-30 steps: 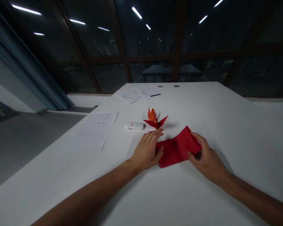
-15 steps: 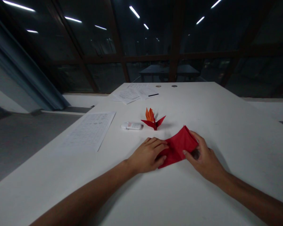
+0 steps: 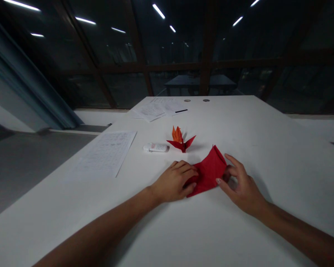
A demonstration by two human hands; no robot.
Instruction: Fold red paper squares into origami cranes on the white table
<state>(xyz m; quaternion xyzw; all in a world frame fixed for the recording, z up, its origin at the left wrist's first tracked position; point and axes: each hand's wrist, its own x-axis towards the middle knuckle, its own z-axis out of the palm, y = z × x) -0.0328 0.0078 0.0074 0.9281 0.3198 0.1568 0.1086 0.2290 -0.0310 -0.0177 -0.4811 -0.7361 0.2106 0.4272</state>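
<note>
A folded sheet of red paper (image 3: 210, 168) lies on the white table, its right end curling up off the surface. My left hand (image 3: 174, 181) grips the paper's left end, thumb in front and fingers bent over it. At the raised right edge is my right hand (image 3: 241, 181), fingers spread apart. Its thumb tip is at the lower right corner, and whether the other fingertips touch the paper I cannot tell. Just beyond the sheet stands a red origami crane (image 3: 183, 145), with an orange origami piece (image 3: 177, 134) close behind it.
Left of the crane lies a white correction tape (image 3: 156, 147). A printed sheet (image 3: 105, 154) rests near the table's left edge. More papers (image 3: 153, 110) and a black strip (image 3: 181, 111) lie farther back, with two round discs (image 3: 206, 100) at the far edge.
My right hand has loosened from the paper's right edge, its index finger now apart from it. The raised end has swung slightly left. My left hand stays in place.
</note>
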